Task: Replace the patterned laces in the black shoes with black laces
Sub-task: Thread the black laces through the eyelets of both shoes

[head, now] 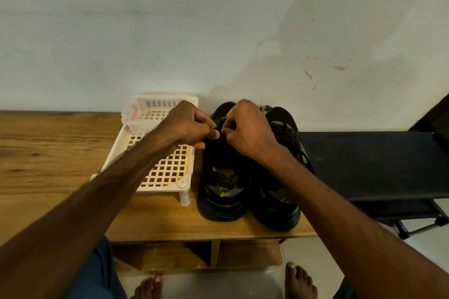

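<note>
Two black shoes stand side by side on the wooden table, heels toward me. Over the lace area of the left shoe, my left hand and my right hand meet, fingers curled and pinching a black lace between fingertips. The right shoe carries black laces across its front. A bit of black-and-white patterned lace shows behind my right hand, near the wall. The left shoe's eyelets are hidden by my hands.
A cream plastic lattice rack on short legs stands left of the shoes, with a small white basket on its far end. A black bench adjoins the table on the right. The wall runs close behind. My bare feet are below.
</note>
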The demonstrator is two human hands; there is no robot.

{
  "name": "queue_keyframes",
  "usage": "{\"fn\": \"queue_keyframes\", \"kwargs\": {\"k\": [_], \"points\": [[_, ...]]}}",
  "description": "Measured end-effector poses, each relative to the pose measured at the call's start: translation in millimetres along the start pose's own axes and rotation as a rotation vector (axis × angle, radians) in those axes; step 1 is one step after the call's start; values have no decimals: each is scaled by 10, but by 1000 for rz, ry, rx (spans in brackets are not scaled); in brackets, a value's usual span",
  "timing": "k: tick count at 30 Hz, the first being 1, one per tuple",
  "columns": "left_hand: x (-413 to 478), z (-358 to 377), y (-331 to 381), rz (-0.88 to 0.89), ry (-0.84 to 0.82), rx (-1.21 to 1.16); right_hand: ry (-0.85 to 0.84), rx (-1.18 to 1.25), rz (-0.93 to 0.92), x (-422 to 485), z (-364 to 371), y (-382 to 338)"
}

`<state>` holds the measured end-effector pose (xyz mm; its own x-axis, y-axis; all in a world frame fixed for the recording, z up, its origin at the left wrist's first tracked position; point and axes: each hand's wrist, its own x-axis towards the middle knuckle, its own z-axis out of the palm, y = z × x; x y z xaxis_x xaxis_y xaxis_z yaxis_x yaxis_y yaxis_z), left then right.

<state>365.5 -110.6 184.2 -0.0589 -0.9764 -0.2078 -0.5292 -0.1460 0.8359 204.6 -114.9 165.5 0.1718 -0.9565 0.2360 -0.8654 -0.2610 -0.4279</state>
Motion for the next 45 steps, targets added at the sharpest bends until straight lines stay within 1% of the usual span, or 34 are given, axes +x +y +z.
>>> {"fn": "queue_keyframes", "kwargs": {"k": [3, 6, 12, 15, 17, 21, 23, 26, 28, 30, 32, 33, 34, 35, 36, 37, 39, 40, 41, 42, 43, 45], "points": [[23, -9, -24, -8, -37, -31, -3, 11, 17, 32, 22, 27], [71, -10, -44, -19, -24, -52, -20, 40, 13, 36, 22, 43], [106, 51, -91, 63, 77, 83, -109, 92, 6, -40, -55, 34], [116, 72, -100, 32, 75, 83, -132, 87, -2, -54, -70, 50], [119, 78, -91, -8, 47, 34, -126, 84, -6, -63, -83, 64], [94, -8, -26, -107, 2, -170, -122, 70, -44, -68, -107, 77], [63, -63, 16, -115, -22, -268, -132, 70, -50, -53, -123, 95], [22, -165, 60, -25, -3, -280, -161, 67, -48, -35, -129, 120], [19, -281, 89, 72, 10, -364, -169, 66, -52, -29, -131, 129], [19, -402, 126, 146, -21, -620, -178, 71, -54, -17, -139, 142], [28, -484, 128, 174, -31, -921, -198, 79, -58, 0, -163, 155], [41, -499, 117, 177, -21, -1020, -209, 87, -61, 4, -185, 159], [59, -502, 102, 177, -10, -1063, -216, 96, -61, 6, -213, 159], [87, -481, 88, 175, 3, -1039, -217, 108, -55, 4, -257, 158], [110, -454, 73, 182, 27, -933, -206, 125, -38, 5, -298, 163], [126, -420, 57, 209, 61, -745, -180, 152, -16, 10, -344, 168], [153, -334, -2, 322, 119, -226, -94, 243, 29, 11, -432, 183], [177, -290, -56, 395, 117, 44, -47, 323, 56, 12, -472, 196], [200, -245, -115, 459, 83, 280, -10, 426, 90, 17, -510, 213], [224, -200, -175, 503, 26, 442, 14, 541, 124, 20, -548, 220], [245, -168, -222, 530, -19, 534, 25, 650, 157, 25, -581, 225], [256, -153, -254, 536, -20, 569, 13, 836, 222, 33, -625, 221]]}}
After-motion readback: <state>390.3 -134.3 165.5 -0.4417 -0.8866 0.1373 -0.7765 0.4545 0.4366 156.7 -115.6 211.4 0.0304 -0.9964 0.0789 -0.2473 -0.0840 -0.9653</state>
